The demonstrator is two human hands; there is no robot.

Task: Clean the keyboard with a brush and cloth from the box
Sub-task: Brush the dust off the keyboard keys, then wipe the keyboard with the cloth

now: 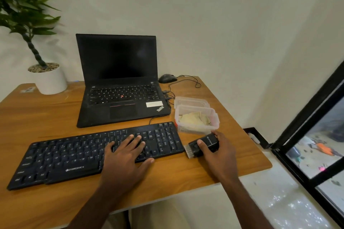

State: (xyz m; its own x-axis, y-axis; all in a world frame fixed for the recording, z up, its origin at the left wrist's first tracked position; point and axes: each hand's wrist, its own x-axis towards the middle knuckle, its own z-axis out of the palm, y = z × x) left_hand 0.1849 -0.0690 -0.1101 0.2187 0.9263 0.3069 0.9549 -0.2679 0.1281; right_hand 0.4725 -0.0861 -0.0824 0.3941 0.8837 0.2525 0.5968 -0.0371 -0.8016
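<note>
My right hand (216, 151) grips the brush (202, 146); left hand (126, 154) flat, steadying the keyboard (74, 156). Brushing comes next, I judge: bristles leftward onto keys.

"ZEBRONICS" on the keyboard (96, 152), "ThinkPad" on the laptop (122, 98) (brush lettering unreadable)

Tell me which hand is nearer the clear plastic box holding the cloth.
Right. The right hand holds the black brush just in front of the clear plastic box. The left hand rests flat on the black keyboard, farther left.
</note>
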